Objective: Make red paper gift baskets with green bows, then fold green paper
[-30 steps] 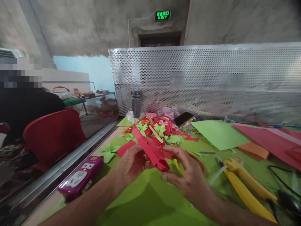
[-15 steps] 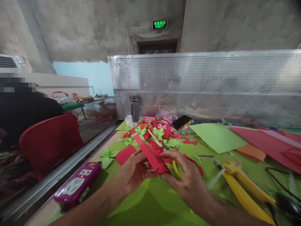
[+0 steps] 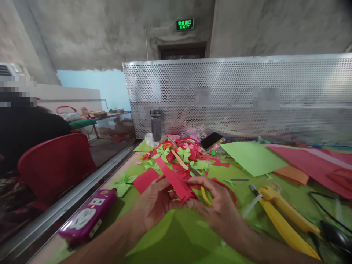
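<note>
Both hands meet over the green tabletop, holding a folded red paper piece (image 3: 176,180) that has a long strip rising toward the upper left. My left hand (image 3: 156,200) is closed around its left side and underside. With thumb and fingers, my right hand (image 3: 213,196) pinches its lower right end. Beyond the hands lies a heap of red pieces with green paper flowers (image 3: 183,154). A flat red sheet (image 3: 145,180) is just left of my left hand. Partly hidden behind my right hand are scissors with red and yellow handles (image 3: 229,189).
A purple power strip (image 3: 89,218) is at the left edge; a yellow glue gun (image 3: 288,209) lies right. Green paper (image 3: 251,157) and red paper (image 3: 313,165) spread at the back right, near a phone (image 3: 211,140). A bottle (image 3: 156,125) stands before the perforated metal screen (image 3: 233,80). A person sits left.
The right thumb has come up onto the lower end of the red paper piece, pressing its edge. The whole view has shifted slightly; the left hand keeps its grip.
</note>
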